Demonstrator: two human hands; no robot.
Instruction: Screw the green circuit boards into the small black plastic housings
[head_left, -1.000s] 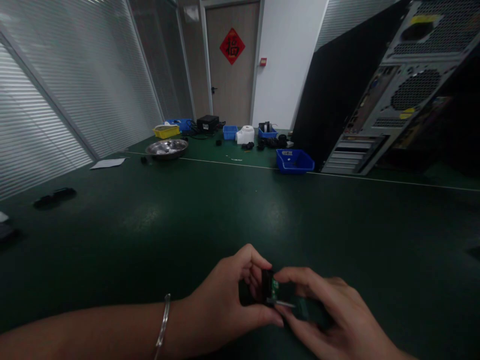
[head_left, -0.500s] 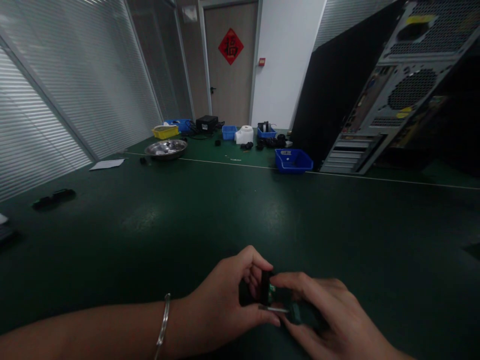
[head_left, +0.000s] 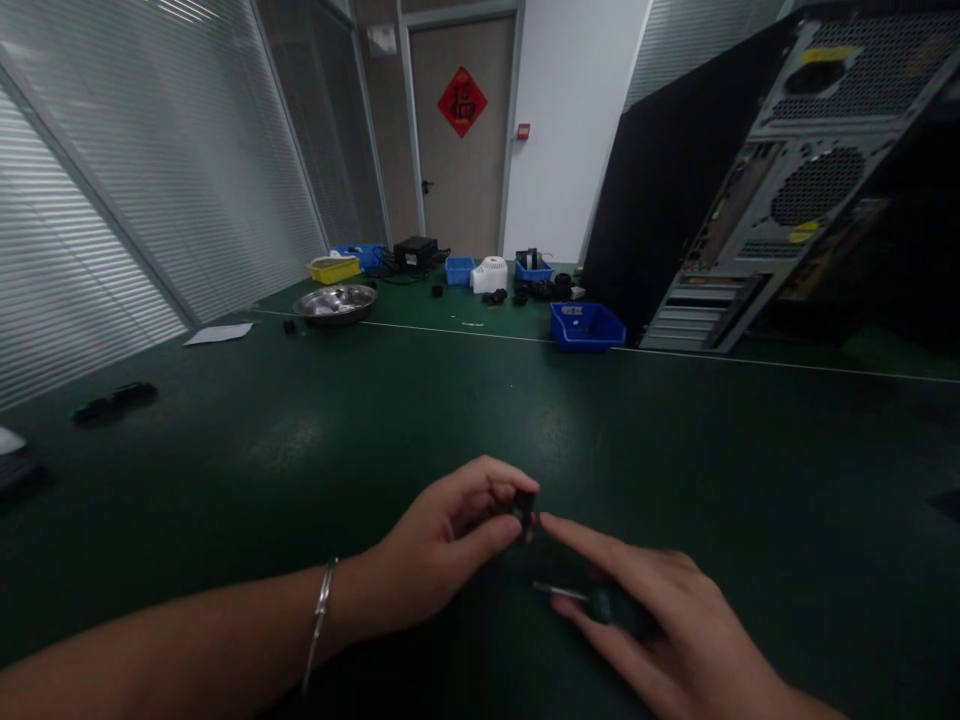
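Between the thumb and fingers of my left hand (head_left: 442,535) is a small dark part (head_left: 524,503); its exact kind is too dim to make out. My right hand (head_left: 667,620) is closed around the dark green handle of a screwdriver (head_left: 596,602), whose short metal shaft points left. The right index finger is stretched out, its tip close beside the dark part; I cannot tell whether it touches. Both hands are above the green tabletop (head_left: 420,430).
A blue bin (head_left: 587,328) sits ahead, left of a large computer case (head_left: 720,200). Farther back are a metal bowl (head_left: 335,304), a yellow tray (head_left: 334,270) and a white device (head_left: 490,274). Dark pieces (head_left: 114,402) lie at the left.
My left hand has moved up and away from the screwdriver, with the dark part in its fingers. The green board seen on the part is now hidden. My right hand keeps the screwdriver.
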